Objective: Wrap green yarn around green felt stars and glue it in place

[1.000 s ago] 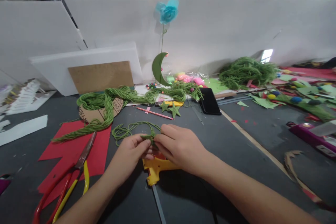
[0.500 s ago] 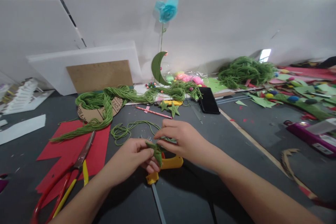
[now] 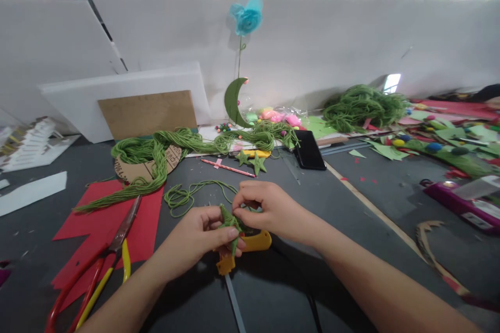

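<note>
My left hand (image 3: 195,237) is closed on a small green yarn-wrapped star (image 3: 230,223), thumb on top. My right hand (image 3: 269,208) pinches the green yarn strand at the star's upper point, fingers curled. A loose length of green yarn (image 3: 187,193) trails from the star across the dark table. Under both hands lies a yellow glue gun (image 3: 244,248), its grey glue stick (image 3: 235,302) pointing toward me.
Scissors with red and yellow handles (image 3: 101,265) lie on red paper (image 3: 105,231) at left. Behind are green yarn bundles (image 3: 156,148), two finished green stars (image 3: 252,160), a pink pencil (image 3: 226,167), a black phone (image 3: 309,149), a green crescent with blue flower (image 3: 234,101), and craft scraps at right.
The star has turned in my left hand, now more upright. My right hand shifted from covering it to pinching the yarn at its top. Both hands edged slightly nearer me.
</note>
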A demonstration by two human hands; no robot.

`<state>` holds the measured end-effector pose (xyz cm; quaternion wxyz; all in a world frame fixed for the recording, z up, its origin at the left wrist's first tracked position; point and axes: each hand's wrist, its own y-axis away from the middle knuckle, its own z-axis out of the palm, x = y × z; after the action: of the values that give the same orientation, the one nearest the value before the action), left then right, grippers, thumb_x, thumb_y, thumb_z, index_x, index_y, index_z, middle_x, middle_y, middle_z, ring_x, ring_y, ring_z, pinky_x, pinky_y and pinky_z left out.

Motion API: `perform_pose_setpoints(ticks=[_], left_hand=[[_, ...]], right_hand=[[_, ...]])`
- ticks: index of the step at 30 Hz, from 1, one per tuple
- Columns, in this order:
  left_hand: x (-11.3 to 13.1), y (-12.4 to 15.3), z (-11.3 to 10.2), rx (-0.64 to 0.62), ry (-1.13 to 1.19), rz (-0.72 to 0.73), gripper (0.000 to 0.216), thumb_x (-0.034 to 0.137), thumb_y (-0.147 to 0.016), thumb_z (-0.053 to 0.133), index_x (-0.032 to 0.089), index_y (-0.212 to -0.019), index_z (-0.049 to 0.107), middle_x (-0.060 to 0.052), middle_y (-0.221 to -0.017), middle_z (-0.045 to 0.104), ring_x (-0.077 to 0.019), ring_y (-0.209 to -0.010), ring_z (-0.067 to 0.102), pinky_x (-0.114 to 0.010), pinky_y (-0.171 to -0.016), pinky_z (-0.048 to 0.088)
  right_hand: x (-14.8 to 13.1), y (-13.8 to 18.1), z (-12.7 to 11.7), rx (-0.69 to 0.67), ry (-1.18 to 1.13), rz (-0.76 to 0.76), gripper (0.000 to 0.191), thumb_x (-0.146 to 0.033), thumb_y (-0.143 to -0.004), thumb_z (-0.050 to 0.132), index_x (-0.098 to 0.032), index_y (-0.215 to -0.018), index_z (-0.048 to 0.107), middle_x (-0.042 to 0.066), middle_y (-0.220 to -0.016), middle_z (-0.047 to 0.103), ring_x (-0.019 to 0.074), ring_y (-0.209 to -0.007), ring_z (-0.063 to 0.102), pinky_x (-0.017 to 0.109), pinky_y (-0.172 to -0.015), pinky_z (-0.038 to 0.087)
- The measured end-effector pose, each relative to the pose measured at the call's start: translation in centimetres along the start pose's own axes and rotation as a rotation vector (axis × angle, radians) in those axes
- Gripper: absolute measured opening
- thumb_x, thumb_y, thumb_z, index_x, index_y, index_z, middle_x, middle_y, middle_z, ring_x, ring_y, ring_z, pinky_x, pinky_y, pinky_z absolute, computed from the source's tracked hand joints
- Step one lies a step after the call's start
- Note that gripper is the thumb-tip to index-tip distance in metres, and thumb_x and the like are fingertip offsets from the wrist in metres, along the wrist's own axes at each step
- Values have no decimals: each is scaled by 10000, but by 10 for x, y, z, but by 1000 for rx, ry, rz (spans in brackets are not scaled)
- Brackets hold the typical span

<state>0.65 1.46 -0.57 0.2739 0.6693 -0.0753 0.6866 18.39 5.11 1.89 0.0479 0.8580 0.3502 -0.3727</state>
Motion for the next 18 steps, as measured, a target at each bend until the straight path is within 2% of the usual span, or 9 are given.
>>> perform_pose_setpoints(ticks=[6, 13, 18], left_hand=[[0, 1, -3, 47, 20, 22, 164, 299, -718, 630, 136, -719, 615, -64, -702, 706, -180, -658, 658, -257, -596, 482], [0, 5, -3, -85, 56, 23, 102, 237, -716, 630, 138, -696, 641, -31, -637, 680, -150, -586, 634, -250, -593, 480], [0, 3, -4, -12, 83, 19, 100, 236, -717, 634, 138, -701, 627, -27, -624, 678, -132, -561, 624, -232, -565, 472]], right_hand=[[1, -1, -6, -46, -184, 39, 89, -151, -746, 553, -143, -716, 636, -21, -642, 507, 86, -606, 453, 203, -561, 344], [5, 0, -10, -257, -481, 167, 108, -205, -729, 581, -130, -668, 629, -33, -623, 517, 65, -559, 424, 191, -528, 323], [2, -1, -10, -242, -510, 222, 99, -215, -714, 597, -127, -687, 632, -31, -624, 529, 66, -564, 427, 191, -536, 324]])
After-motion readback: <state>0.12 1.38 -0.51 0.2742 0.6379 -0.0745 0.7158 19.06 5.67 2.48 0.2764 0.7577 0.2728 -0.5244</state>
